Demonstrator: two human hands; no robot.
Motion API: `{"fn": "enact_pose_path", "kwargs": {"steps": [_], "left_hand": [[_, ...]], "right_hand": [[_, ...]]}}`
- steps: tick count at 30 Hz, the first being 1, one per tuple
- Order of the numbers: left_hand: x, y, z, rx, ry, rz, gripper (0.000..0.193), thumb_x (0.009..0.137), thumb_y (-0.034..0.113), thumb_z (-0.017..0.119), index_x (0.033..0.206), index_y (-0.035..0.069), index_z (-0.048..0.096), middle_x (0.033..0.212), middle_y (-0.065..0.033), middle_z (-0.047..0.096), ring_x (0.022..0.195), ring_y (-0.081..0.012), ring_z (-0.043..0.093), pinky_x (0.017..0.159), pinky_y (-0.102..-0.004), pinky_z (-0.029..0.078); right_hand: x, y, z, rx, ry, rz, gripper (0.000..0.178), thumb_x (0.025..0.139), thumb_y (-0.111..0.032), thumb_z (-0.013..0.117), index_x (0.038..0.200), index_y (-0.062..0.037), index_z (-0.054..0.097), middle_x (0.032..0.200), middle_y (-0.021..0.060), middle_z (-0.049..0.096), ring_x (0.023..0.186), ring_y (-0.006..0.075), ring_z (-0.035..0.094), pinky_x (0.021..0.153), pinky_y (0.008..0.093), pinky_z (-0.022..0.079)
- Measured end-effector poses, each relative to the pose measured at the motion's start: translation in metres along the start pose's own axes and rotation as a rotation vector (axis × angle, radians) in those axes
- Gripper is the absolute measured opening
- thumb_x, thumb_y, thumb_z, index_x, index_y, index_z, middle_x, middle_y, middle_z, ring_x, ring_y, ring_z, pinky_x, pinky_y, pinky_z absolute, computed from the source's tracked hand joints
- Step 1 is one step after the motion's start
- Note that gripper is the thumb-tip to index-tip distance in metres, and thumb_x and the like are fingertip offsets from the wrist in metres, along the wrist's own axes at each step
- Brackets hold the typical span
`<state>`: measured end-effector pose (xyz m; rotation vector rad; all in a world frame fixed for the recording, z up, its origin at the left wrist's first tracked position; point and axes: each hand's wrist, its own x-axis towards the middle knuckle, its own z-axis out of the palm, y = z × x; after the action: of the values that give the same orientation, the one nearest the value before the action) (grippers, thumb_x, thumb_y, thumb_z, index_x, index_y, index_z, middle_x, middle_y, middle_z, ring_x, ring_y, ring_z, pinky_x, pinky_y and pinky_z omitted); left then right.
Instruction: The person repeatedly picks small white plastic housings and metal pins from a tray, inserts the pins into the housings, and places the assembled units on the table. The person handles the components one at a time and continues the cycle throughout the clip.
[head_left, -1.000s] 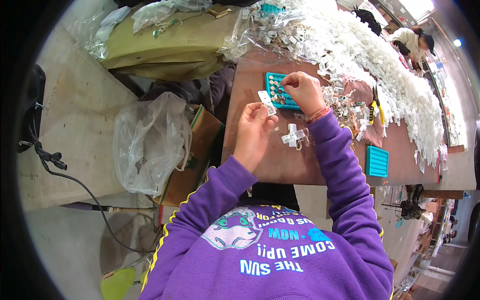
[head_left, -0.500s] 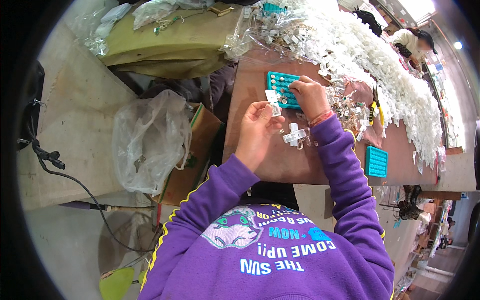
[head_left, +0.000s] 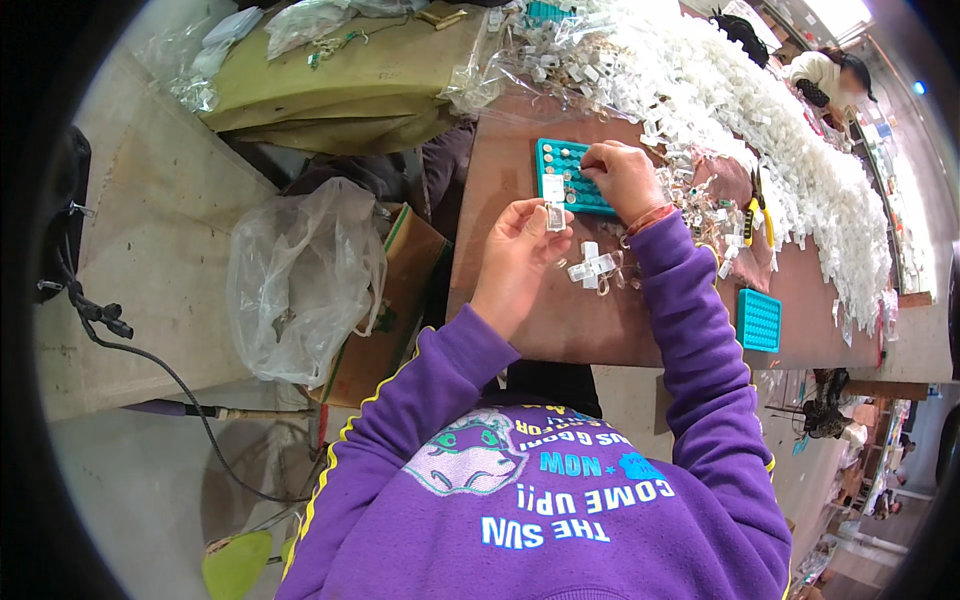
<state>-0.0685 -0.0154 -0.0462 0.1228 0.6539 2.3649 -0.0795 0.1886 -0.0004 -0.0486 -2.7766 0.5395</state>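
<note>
My left hand (head_left: 512, 262) pinches a small clear plastic case (head_left: 555, 217) with a white upper part, holding it upright by the near left corner of a teal tray (head_left: 545, 146). Small round pale pieces sit in several of the tray's pockets. Over the tray's right part, my right hand (head_left: 630, 184) has its thumb and fingertips together; whatever lies between them is too small to make out. Just below the hands, a few clear and white plastic cases (head_left: 594, 266) lie crossed on the brown table (head_left: 560, 325), small ring-like bits beside them.
A large heap of white tags and clear cases (head_left: 700, 90) covers the table's far and right side. Yellow-handled pliers (head_left: 767, 225) lie on a pink cloth, with another teal tray (head_left: 760, 322) nearer. A plastic bag (head_left: 300, 285) hangs at left; a person (head_left: 822, 75) sits far right.
My right hand has shifted slightly right and up over the tray. The case in my left hand has turned a little and stands straighter.
</note>
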Motion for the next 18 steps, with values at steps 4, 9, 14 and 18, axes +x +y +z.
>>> {"fn": "enact_pose_path", "kwargs": {"steps": [4, 9, 14, 18], "left_hand": [[0.000, 0.000, -0.001, -0.010, 0.002, -0.002, 0.019, 0.096, 0.022, 0.060, 0.109, 0.008, 0.057, 0.102, -0.0103, 0.067, 0.087, -0.0160, 0.065, 0.079, -0.0296, 0.054], [0.000, 0.000, -0.001, -0.008, 0.007, -0.013, 0.019, 0.096, 0.022, 0.060, 0.109, 0.009, 0.057, 0.102, -0.0102, 0.067, 0.087, -0.0155, 0.065, 0.079, -0.0297, 0.055], [0.001, 0.000, -0.001, -0.023, -0.007, -0.005, 0.018, 0.097, 0.021, 0.059, 0.109, 0.009, 0.057, 0.102, -0.0100, 0.067, 0.087, -0.0154, 0.065, 0.078, -0.0295, 0.055], [0.000, -0.001, -0.002, -0.026, 0.005, -0.010, 0.018, 0.096, 0.022, 0.059, 0.109, 0.008, 0.058, 0.102, -0.0103, 0.067, 0.087, -0.0153, 0.065, 0.078, -0.0291, 0.055]], "right_hand": [[0.001, 0.002, -0.006, 0.049, 0.032, 0.020, 0.011, 0.077, -0.009, 0.069, 0.087, -0.0075, 0.072, 0.086, 0.0107, 0.067, 0.078, 0.0301, 0.066, 0.071, 0.0372, 0.053], [0.005, 0.004, -0.001, 0.006, 0.022, -0.032, 0.014, 0.077, -0.006, 0.068, 0.091, -0.0053, 0.072, 0.085, 0.0108, 0.067, 0.075, 0.0278, 0.067, 0.070, 0.0337, 0.053], [0.003, 0.008, 0.001, 0.021, -0.029, -0.028, 0.016, 0.076, -0.004, 0.069, 0.091, -0.0043, 0.071, 0.081, 0.0116, 0.066, 0.073, 0.0275, 0.066, 0.068, 0.0339, 0.052], [0.003, -0.005, -0.004, 0.013, 0.005, -0.063, 0.016, 0.075, -0.001, 0.069, 0.091, -0.0034, 0.071, 0.079, 0.0112, 0.066, 0.070, 0.0238, 0.066, 0.065, 0.0318, 0.052]]}}
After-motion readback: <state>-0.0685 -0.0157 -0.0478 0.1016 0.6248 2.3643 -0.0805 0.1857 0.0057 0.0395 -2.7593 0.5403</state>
